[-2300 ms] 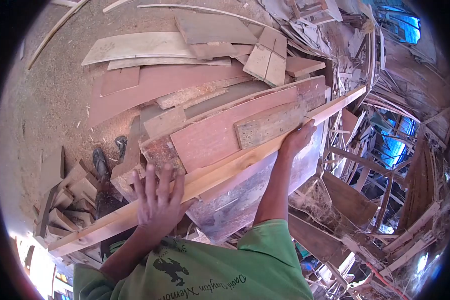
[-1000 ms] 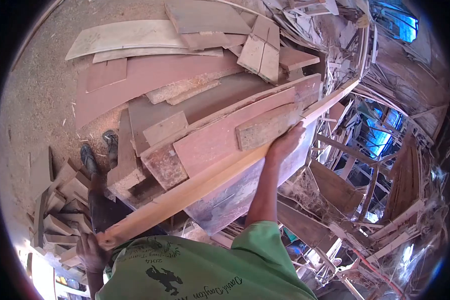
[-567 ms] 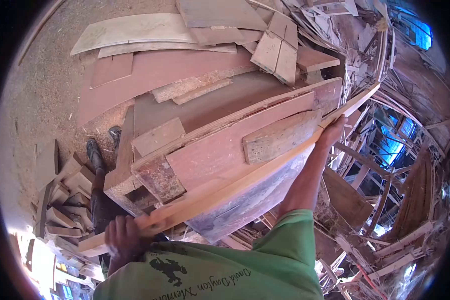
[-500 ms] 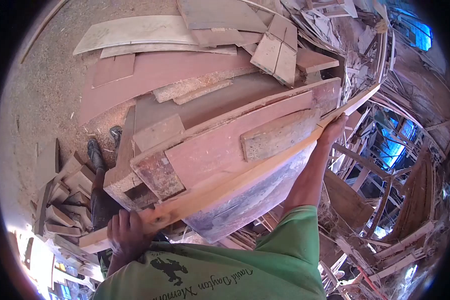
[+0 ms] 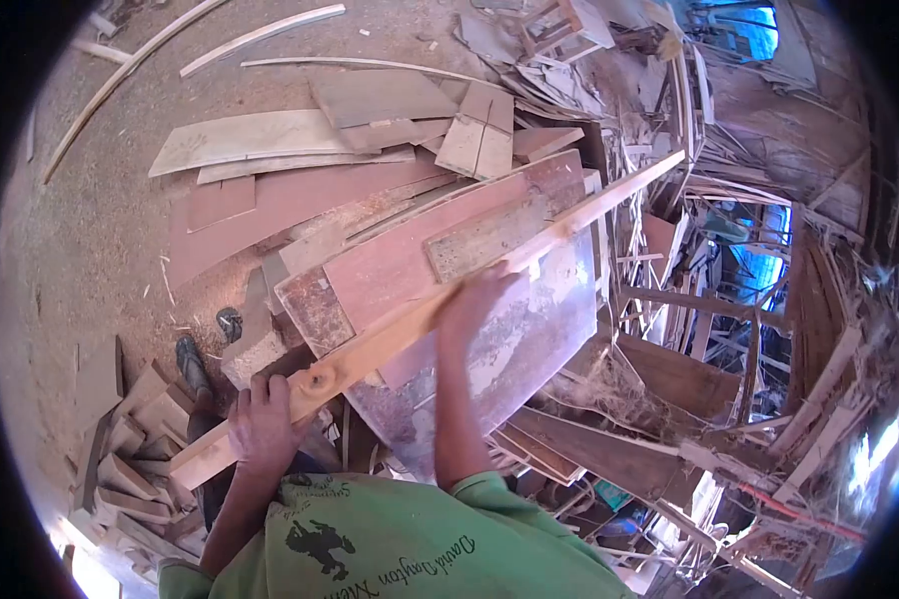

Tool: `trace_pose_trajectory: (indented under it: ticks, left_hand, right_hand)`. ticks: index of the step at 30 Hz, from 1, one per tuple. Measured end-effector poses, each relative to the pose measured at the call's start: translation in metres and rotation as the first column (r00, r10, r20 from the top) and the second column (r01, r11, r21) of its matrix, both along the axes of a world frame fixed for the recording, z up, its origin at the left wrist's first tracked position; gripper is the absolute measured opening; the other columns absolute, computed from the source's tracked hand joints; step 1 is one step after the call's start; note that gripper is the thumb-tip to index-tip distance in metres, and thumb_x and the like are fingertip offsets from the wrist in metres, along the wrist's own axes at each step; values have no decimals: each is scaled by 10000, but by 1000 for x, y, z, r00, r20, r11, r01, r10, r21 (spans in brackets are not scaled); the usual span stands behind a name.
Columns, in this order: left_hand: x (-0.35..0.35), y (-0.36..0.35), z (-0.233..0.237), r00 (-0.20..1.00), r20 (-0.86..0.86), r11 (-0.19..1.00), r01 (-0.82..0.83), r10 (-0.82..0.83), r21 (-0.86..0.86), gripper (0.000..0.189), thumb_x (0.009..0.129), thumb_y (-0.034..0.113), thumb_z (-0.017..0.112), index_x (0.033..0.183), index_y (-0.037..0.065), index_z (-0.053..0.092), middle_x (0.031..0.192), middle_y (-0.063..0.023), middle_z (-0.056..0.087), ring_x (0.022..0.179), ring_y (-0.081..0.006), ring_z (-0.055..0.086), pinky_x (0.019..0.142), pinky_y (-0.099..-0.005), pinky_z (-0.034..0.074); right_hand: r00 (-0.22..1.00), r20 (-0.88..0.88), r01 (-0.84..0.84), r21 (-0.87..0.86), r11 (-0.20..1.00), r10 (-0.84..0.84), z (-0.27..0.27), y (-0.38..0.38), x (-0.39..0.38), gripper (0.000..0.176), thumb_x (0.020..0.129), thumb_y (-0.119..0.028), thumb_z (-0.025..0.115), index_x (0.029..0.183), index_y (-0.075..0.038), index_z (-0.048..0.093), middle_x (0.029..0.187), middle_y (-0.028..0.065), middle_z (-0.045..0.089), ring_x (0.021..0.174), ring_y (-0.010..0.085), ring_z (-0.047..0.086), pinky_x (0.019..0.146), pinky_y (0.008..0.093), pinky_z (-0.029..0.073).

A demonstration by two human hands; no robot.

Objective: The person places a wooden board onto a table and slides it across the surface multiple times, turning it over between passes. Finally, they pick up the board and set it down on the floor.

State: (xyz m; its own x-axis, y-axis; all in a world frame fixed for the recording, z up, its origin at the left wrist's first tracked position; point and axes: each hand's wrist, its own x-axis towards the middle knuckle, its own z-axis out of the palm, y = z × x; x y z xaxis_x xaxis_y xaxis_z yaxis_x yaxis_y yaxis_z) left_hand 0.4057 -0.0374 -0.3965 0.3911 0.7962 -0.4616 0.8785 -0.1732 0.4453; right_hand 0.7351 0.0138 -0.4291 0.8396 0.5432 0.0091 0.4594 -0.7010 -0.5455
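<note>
A long pale wooden plank [image 5: 390, 334] runs diagonally from lower left to upper right, resting along the edge of a reddish board stack [image 5: 400, 265]. My left hand [image 5: 262, 427] grips the plank near its lower end, just below a knot. My right hand [image 5: 474, 299] is on the plank's middle, blurred by motion, fingers wrapped over its edge. A weathered grey-brown sheet [image 5: 514, 344] hangs below the plank. My green shirt fills the bottom of the view.
Sawdust covers the floor [image 5: 100, 220] at left, with thin curved strips lying on it. Offcut blocks [image 5: 135, 419] pile at lower left beside my shoes [image 5: 192, 361]. Flat boards [image 5: 270, 140] lie behind the stack. Tangled scrap timber and frames [image 5: 729, 299] crowd the right side.
My right hand slid down the plank from near its far end to its middle. My left hand stays clamped near the lower end. The view tilted, showing more floor.
</note>
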Motion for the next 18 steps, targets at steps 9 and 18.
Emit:
trace_pose_trajectory:
  ticks: [9,18]
  left_hand:
    - [-138,-17,3,966,63,955,237,-251,181,855,877,599,744,1514,67,538,1590,-193,494,1524,-443,396,1279,-673,236]
    - [-95,-6,-14,952,56,921,274,-300,278,793,898,644,703,1479,119,577,1629,-119,487,1552,-437,369,1208,-819,220]
  right_hand:
    - [996,81,-34,35,999,31,0,3,-31,789,1163,-515,239,1624,123,292,1739,344,116,1634,440,130,1332,455,106]
    - [992,116,45,78,996,-54,-8,21,43,783,1165,-532,267,1584,118,389,1649,323,365,1540,390,348,1281,424,246]
